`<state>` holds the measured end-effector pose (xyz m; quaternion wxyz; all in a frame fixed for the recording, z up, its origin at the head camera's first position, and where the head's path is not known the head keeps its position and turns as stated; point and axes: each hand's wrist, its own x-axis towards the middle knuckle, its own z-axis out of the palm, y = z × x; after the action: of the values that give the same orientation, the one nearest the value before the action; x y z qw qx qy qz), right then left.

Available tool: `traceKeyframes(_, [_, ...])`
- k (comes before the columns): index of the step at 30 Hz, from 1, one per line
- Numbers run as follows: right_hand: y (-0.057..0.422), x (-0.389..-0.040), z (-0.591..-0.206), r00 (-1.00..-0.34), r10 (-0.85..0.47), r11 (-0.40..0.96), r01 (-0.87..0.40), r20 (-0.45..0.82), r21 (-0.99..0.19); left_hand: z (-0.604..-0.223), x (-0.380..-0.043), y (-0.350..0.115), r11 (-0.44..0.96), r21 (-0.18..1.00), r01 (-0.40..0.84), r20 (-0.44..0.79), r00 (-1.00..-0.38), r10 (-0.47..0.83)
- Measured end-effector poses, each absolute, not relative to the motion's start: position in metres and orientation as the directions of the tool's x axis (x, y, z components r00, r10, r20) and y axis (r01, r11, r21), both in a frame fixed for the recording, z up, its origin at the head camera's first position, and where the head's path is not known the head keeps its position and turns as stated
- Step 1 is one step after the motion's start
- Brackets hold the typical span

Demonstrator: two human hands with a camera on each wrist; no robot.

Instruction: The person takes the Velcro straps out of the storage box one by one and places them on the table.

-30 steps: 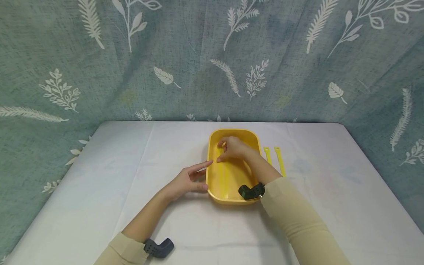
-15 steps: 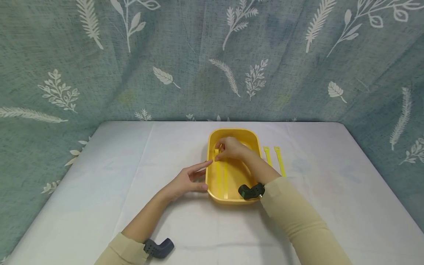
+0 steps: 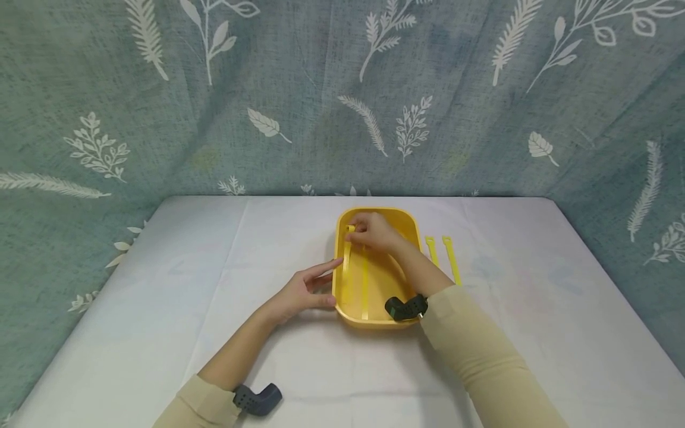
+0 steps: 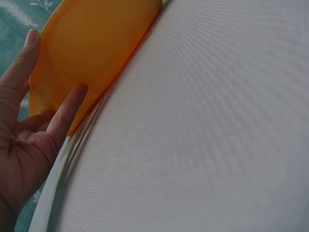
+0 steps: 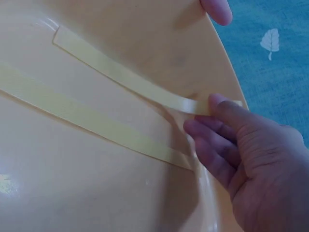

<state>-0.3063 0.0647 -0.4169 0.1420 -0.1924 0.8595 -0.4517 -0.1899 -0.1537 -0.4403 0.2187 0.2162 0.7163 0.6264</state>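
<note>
Strip [image 3: 346, 267], yellow and flat, seen inside the tray [image 3: 374, 324] along its left wall. Its long axis is directed away from the wearer, nearly parallel to the tray's long side; its far end is raised and its near end is laid low by the near left corner. In the right wrist view the band is seen to be bent upward toward the grip.

The far end is pinched between thumb and fingers of the right hand [image 3: 374, 232], which is reached in across the tray from the right and is the nearer of the two hands. By the left hand [image 3: 305, 291] only the tray is touched: its fingers are spread, with the index finger at the left rim and the thumb against the outer wall. That wall is thus interposed between left hand and strip.

To the right of the held piece, a second strip [image 3: 365, 285] is laid along the tray floor, roughly parallel and apart from it. Outside the right wall, an inner loose strip [image 3: 432, 249] and an outer loose strip [image 3: 452, 261] are placed on the tabletop [image 3: 535, 297]; the lower part of the inner one is hidden by the right forearm.
</note>
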Motion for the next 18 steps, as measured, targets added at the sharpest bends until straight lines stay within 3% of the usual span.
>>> traceKeyframes(9, [0.063, -0.305, -0.413, -0.892, -0.438, 0.259, -0.004, -0.114, -0.966, -0.442, -0.190, -0.154, 0.118, 0.992, 0.032, -0.043, -0.811, 0.584])
traceKeyframes(18, [0.065, -0.304, -0.404, -0.914, -0.406, 0.130, -0.043, -0.014, -0.991, -0.441, -0.190, -0.153, 0.129, 0.992, 0.015, -0.062, -0.819, 0.571])
